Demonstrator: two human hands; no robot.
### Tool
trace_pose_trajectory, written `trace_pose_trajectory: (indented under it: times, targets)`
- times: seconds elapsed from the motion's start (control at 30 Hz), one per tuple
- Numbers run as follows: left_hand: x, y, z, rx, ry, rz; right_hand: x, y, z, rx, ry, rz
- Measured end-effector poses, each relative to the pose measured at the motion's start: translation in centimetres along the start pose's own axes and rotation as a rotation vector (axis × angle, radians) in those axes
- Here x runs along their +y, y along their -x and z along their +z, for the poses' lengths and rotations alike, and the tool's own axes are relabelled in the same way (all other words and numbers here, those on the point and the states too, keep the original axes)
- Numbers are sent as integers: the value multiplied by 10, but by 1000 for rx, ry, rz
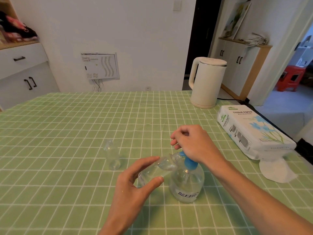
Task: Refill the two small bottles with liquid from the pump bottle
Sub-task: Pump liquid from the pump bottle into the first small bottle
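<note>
Pumping liquid into the first of the two bottles looks like the step in hand. At lower centre of the frame the left hand (133, 187) pinches the tilted small bottle (157, 168) between thumb and fingertips, its neck raised toward the right so that the mouth meets the spout. The right hand (193, 143) sits just above, its fingers curled over the blue pump head (189, 162) of the pump bottle (186, 185), which stands upright on the green checked bench (67, 133), right of centre. The standing small bottle (112, 156) waits uncapped, left of centre and apart from both hands; it looks empty.

To do this well, the mouth of the tilted bottle should stay right under the spout, so that nothing runs down the outside. Press the head straight down in slow, full strokes: a sideways push could tip the pump bottle, since no hand steadies its body. The tilted bottle lies close to level, so it would be wise to raise its neck as it fills, or liquid may run back out. Bottle and liquid are both clear, and the fill level cannot be told from here; check it between strokes.

A pack of tissue paper (250, 131) lies at the right edge, handy for drips, with a white kettle (206, 82) behind it.
</note>
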State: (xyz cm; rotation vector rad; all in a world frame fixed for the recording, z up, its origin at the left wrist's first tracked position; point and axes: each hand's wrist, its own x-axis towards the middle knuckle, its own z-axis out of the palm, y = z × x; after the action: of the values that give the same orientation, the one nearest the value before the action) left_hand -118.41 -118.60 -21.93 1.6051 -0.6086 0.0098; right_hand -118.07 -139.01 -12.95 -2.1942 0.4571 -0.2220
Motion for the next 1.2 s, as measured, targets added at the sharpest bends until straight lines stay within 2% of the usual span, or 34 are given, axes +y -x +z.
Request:
trace_pose_trajectory:
  times: [0.4, 0.6, 0.87, 1.2]
  targets:
    - [0, 0, 1, -3, -12, -8, 4, 0, 2, 7, -64, -12]
    - [1, -2, -2, -3, -25, 24, -6, 1, -4, 11, 39, -103]
    - [0, -2, 2, 0, -23, -5, 7, 0, 4, 9, -16, -20]
    - [2, 0, 1, 1, -7, -20, 0, 3, 0, -17, 0, -22]
